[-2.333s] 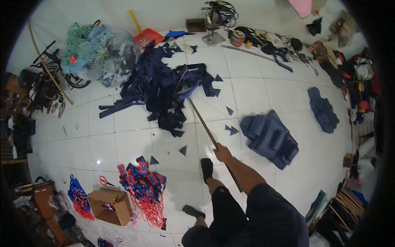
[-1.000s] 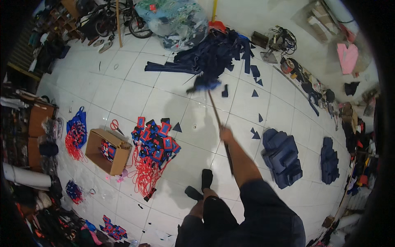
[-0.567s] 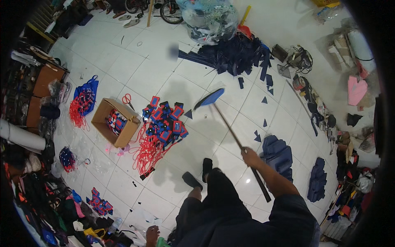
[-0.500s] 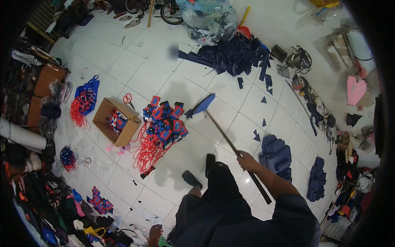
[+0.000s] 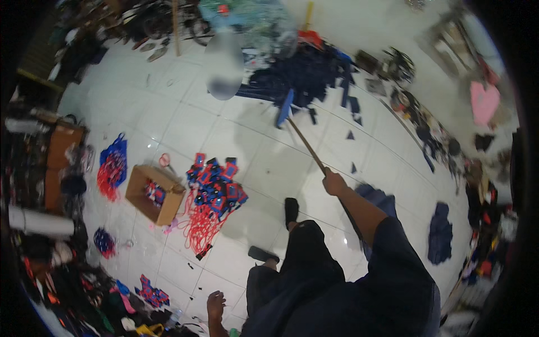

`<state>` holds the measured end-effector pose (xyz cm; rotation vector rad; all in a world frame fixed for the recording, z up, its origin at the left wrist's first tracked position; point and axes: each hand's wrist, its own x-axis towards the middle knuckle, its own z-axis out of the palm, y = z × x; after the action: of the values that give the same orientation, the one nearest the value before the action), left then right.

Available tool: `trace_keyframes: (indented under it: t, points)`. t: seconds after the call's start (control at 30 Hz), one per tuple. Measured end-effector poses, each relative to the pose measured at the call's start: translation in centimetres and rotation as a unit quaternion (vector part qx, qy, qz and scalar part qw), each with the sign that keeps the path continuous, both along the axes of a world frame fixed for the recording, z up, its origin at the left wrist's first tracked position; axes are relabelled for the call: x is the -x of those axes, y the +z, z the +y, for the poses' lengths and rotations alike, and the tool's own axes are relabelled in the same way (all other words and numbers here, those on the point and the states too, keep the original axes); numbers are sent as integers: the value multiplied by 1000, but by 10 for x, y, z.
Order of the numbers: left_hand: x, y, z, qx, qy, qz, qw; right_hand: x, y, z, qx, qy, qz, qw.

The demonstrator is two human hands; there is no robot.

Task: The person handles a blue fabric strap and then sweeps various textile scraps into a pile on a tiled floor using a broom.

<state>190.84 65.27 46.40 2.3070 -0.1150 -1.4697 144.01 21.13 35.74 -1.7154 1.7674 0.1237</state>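
Note:
My right hand (image 5: 334,183) is closed around the upper part of a long broom handle (image 5: 307,145). The handle slants away to a blue broom head (image 5: 285,108), which touches the floor at the near edge of a heap of dark navy fabric scraps (image 5: 300,70). My left hand (image 5: 216,306) hangs low at my left side, its fingers loosely bent and apart, with nothing visible in it. Left of my feet lies a pile of red-and-blue pouches (image 5: 216,182) with red cords (image 5: 201,230) trailing from it.
An open cardboard box (image 5: 147,196) stands left of the pouches, with scissors (image 5: 164,161) beside it. Stacked navy pieces (image 5: 439,233) lie at the right. A large clear bag (image 5: 264,25) stands behind the scraps. A blurred patch hides part of the floor there. Clutter lines both sides.
The broom head has moved away from beside the pouches to the scrap heap, swinging upright. My right hand has moved slightly forward with it. My left hand shows more, and the view has shifted.

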Motion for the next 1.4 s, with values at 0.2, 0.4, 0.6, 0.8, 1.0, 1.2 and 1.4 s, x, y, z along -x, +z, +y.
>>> trace_keyframes:
  t: [0.2, 0.4, 0.6, 0.8, 1.0, 1.2, 1.4]
  points:
    - [5, -14, -57, 12, -152, 58, 987, 44, 60, 207, -27, -211, -63, 975]
    - [-80, -30, -91, -34, -185, -1, 982, 53, 115, 381, -179, -332, 37, 925]
    - [-107, -17, -141, -56, -251, -37, 966, 102, 45, 342, -216, -204, 132, 946]
    - [-42, -12, -228, -66, -314, -41, 946, 123, 29, 254, -91, -428, -28, 899]
    - [63, 7, -320, 8, -350, -3, 937, 179, 58, 265, -160, -467, -2, 869]
    - [119, -2, -412, -11, -296, 89, 951, 240, -54, 87, 15, -29, 69, 997]
    - [139, -13, -482, 65, -504, -7, 861, 199, -16, 25, 1, -423, -294, 857]
